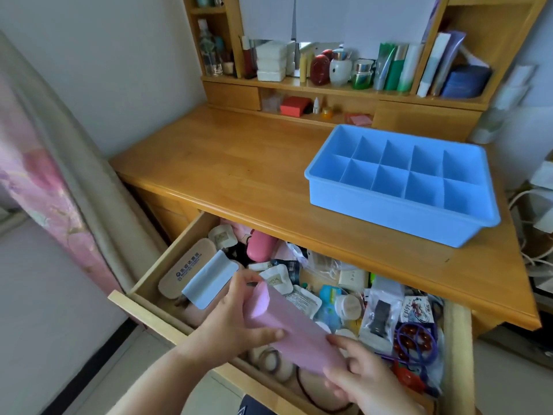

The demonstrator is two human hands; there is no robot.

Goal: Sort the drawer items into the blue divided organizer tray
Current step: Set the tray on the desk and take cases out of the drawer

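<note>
A long pink pouch (294, 327) is held over the open wooden drawer (143, 317). My left hand (230, 316) grips its upper end and my right hand (365, 375) grips its lower end. The drawer is crammed with several small items: a beige case (185, 269), a light blue folded card (209, 278), a pink capsule-shaped case (261, 245), white sachets (276, 280) and plastic bags (380, 313). The blue divided organizer tray (389, 211) sits on the desk at the right, with every visible compartment empty.
The wooden desk top (227, 163) stretches to the left of the tray. A shelf unit (329, 85) with bottles, jars and boxes stands at the back. A pink floral curtain (45, 187) hangs at the left. Cables (535, 259) lie beyond the desk's right edge.
</note>
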